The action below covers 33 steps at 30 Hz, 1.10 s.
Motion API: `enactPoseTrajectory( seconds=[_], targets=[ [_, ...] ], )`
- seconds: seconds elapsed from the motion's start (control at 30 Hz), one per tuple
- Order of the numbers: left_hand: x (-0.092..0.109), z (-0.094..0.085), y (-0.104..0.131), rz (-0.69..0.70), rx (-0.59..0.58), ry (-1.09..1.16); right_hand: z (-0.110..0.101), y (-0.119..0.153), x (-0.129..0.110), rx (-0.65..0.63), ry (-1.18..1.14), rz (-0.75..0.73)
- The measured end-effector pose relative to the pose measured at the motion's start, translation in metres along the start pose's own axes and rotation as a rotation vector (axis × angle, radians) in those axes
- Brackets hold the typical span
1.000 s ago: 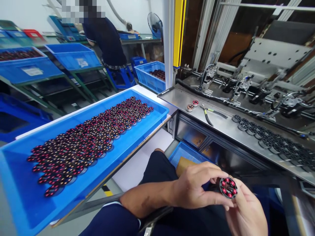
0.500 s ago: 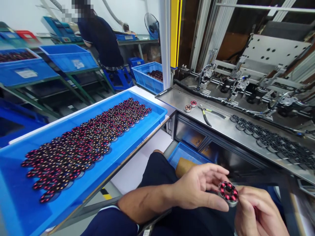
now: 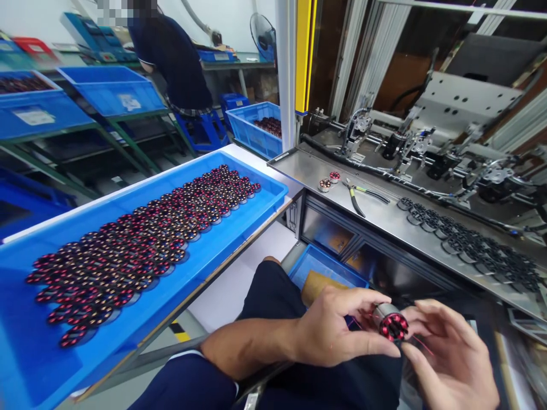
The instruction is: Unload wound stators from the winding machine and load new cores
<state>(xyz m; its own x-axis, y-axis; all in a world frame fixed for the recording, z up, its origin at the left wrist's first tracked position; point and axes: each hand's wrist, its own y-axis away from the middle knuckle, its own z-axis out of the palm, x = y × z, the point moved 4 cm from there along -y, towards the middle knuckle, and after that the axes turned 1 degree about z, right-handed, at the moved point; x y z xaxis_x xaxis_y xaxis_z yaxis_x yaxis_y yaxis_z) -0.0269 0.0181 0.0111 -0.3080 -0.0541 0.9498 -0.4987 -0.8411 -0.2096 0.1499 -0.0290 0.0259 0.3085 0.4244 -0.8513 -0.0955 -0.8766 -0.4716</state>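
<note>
My left hand (image 3: 327,330) is closed on a motor stator (image 3: 388,320), a short grey metal cylinder with red copper windings round a hollow middle. The thumb lies along its lower side and the fingers are behind it. Its wound face is turned toward my right hand (image 3: 455,350), whose thumb and fingers are apart and curved close to the stator's right edge. Whether those fingertips touch it I cannot tell. Thin red wire ends (image 3: 423,345) stick out by the stator, toward the right palm.
A blue tray (image 3: 256,213) at left bears rows of wound stators (image 3: 145,239). On the metal bench (image 3: 380,228) lie pliers (image 3: 356,196), two loose stators (image 3: 325,185) and rows of dark unwound cores (image 3: 470,242). Machine fixtures stand behind. A person (image 3: 171,62) sits beyond the tray.
The stator has turned in my left hand, so its metal side now shows. My right fingers have opened from their pinch at its edge. Red wire ends have come into sight.
</note>
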Motion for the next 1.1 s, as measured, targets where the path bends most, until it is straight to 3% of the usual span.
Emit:
enactPoseTrajectory(
  seconds=[0.2, 0.47, 0.77, 0.9, 1.0, 1.1],
  targets=[
    [-0.006, 0.006, -0.001, -0.133, -0.023, 0.243, -0.004, 0.002, -0.001, -0.064, 0.004, -0.095],
    [-0.016, 0.009, 0.002, -0.290, -0.042, 0.458, 0.006, -0.001, -0.018, -0.052, 0.147, -0.232],
    [-0.021, 0.009, -0.001, -0.227, 0.001, 0.473, 0.012, 0.001, -0.031, 0.027, 0.253, -0.218],
    [-0.014, 0.009, -0.002, -0.062, -0.029, 0.526, 0.015, -0.002, -0.030, 0.086, 0.282, -0.174],
    [-0.004, 0.006, -0.003, 0.063, -0.047, 0.641, 0.011, -0.007, -0.032, 0.001, 0.272, -0.189],
    [-0.007, 0.004, -0.004, 0.009, -0.012, 0.770, 0.003, -0.008, -0.036, -0.161, 0.288, -0.279]
  ],
)
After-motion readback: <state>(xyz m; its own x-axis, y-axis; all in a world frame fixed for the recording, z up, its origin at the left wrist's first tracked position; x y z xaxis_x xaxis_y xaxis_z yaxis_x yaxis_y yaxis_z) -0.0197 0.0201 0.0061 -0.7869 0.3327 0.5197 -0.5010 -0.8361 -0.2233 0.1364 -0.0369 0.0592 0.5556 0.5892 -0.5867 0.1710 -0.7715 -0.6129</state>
